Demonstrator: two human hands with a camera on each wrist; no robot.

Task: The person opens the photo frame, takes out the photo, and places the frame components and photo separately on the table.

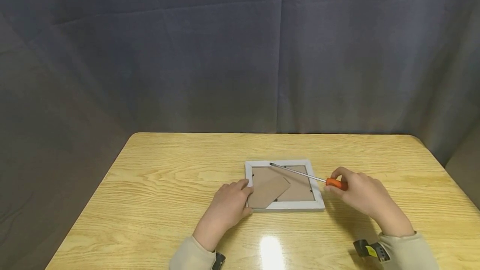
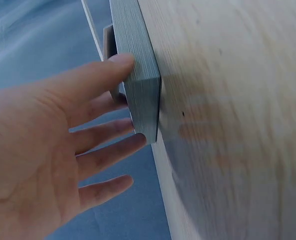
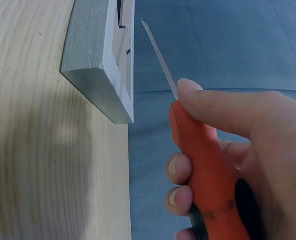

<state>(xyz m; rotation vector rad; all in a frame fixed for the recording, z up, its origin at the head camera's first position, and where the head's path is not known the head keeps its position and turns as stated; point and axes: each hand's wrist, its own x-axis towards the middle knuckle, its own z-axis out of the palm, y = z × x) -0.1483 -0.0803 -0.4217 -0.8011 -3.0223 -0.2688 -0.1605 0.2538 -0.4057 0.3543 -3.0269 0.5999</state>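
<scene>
A white picture frame [image 1: 286, 206] lies back side up on the table, showing a brown backing board [image 1: 298, 193] with small dark tabs around its edge. The board's stand flap [image 1: 271, 191] slants across its left part. My left hand [image 1: 229, 205] holds the frame's near left corner; in the left wrist view the thumb [image 2: 119, 64] lies on one side and fingertips touch another. My right hand [image 1: 361, 191] grips the orange handle [image 3: 200, 155] of a screwdriver [image 1: 337, 184]. Its metal shaft [image 1: 300, 173] reaches left above the frame, apart from it in the right wrist view.
The wood-grain table [image 1: 168, 170] spreads around the frame on every side. Behind it hangs a dark grey curtain [image 1: 225, 66]. Black straps with cameras [image 1: 371, 250] sit at the wrists, by the beige sleeves [image 1: 408, 253].
</scene>
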